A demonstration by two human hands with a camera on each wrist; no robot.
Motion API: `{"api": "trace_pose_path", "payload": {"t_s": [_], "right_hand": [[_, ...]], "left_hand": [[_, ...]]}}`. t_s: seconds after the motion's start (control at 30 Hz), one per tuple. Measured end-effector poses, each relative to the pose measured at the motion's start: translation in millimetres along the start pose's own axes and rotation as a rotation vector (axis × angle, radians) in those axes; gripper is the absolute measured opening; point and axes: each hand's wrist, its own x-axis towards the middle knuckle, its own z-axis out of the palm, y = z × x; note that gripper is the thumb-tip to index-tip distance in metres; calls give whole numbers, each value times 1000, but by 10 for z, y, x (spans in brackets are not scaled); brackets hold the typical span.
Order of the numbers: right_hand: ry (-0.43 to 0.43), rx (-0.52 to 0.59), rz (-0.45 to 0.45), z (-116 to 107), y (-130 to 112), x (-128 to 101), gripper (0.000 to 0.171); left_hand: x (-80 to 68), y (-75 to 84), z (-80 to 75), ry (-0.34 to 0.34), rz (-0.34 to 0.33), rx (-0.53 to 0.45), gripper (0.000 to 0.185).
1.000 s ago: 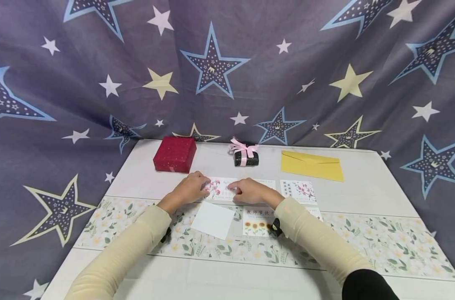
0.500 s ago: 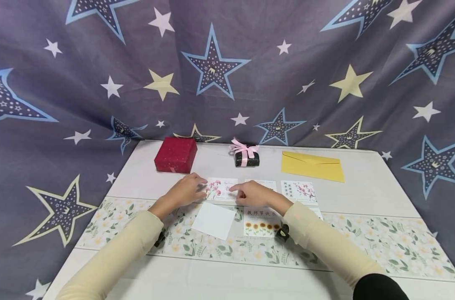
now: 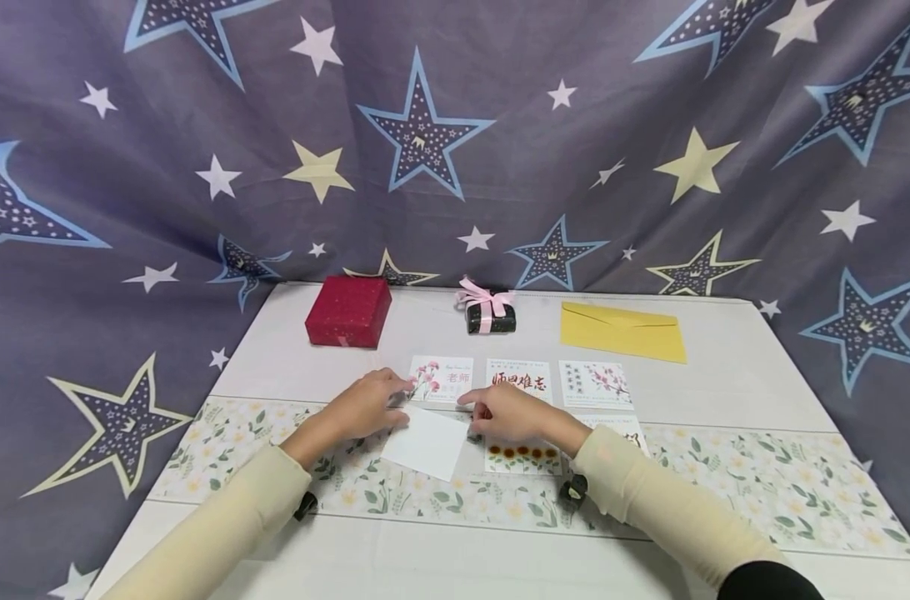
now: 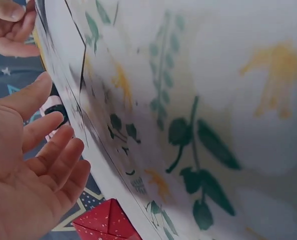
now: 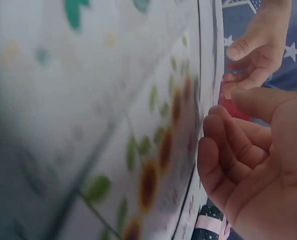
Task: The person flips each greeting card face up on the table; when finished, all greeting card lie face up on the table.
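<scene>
Loosely open, both hands (image 3: 365, 406) (image 3: 503, 412) flank the blank white card's (image 3: 427, 442) top edge, holding nothing.

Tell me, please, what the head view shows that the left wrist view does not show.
Only the head view shows the yellow envelope, the sunflower card and the blank white card lying between the hands. Only the left wrist view shows the left hand's palm close up, fingers loosely spread, holding nothing. Both show the left hand, the right hand, the red box and the table.
</scene>
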Motion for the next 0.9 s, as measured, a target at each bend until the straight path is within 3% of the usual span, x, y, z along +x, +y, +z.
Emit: {"api": "trace_pose_path", "payload": {"t_s": [0.23, 0.43, 0.67, 0.9], "right_hand": [[2, -69, -21, 132, -40, -2, 44], [34, -138, -12, 212, -77, 1, 46], [46, -214, -71, 249, -109, 49, 21], [58, -305, -18, 282, -183, 33, 51]], "left_hand": [[-202, 55, 40, -26, -46, -16, 54], [-293, 85, 89, -29, -72, -27, 60], [-333, 76, 151, -13, -83, -17, 67], [-357, 71, 165, -6, -77, -2, 69]]}}
